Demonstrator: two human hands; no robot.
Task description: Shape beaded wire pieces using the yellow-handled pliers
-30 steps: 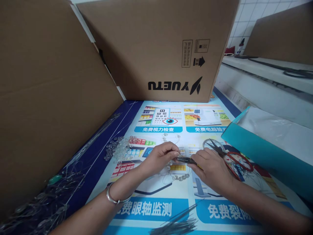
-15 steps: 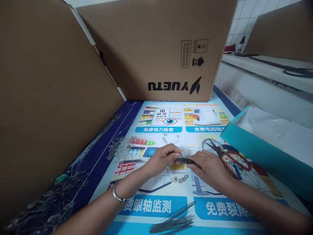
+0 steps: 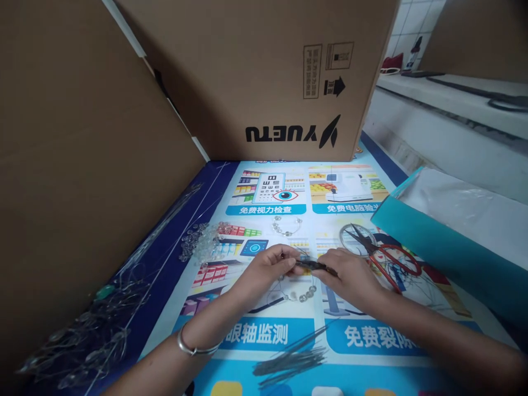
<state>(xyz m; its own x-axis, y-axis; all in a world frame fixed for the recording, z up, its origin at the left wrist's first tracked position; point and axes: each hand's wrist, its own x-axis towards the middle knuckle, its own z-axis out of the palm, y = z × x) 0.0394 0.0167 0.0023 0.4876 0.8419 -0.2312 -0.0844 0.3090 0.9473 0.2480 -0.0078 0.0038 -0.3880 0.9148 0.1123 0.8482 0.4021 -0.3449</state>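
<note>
My right hand is closed around a pair of dark pliers, whose jaws point left toward my other hand. With thumb and fingers pinched at the jaws, my left hand holds a beaded wire loop. The loop hangs below the pliers with several clear beads on it; where the wire meets the jaws is too small to make out. Beyond my hands lies a second beaded loop. A pile of loose clear beads sits to the left.
Red-handled scissors lie right of my hands, over a round coil. Dark wire lengths lie in front. Beaded wires heap at left. Cardboard walls the back and left; a teal box stands right.
The camera view has tilted down slightly, so the table things appear higher. Both hands keep their hold, and the pliers sit a little more level between them.
</note>
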